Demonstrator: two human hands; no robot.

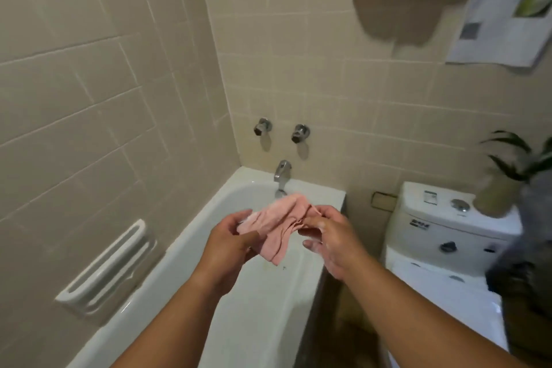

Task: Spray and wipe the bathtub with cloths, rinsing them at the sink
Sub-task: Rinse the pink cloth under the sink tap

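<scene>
From the head view, the cloth (274,227) is bunched and stretched crosswise between both hands, its long axis running left to right and a loose fold hanging down. The left hand (230,243) pinches its left end and the right hand (331,240) its right end, so each grip is clamped on fabric. It hangs in the air directly over the bathtub (268,308), near the spout (282,173) end. The left hand sits over the basin and the right above the outer rim, so wiping likely means going straight down. No sink shows.
</scene>
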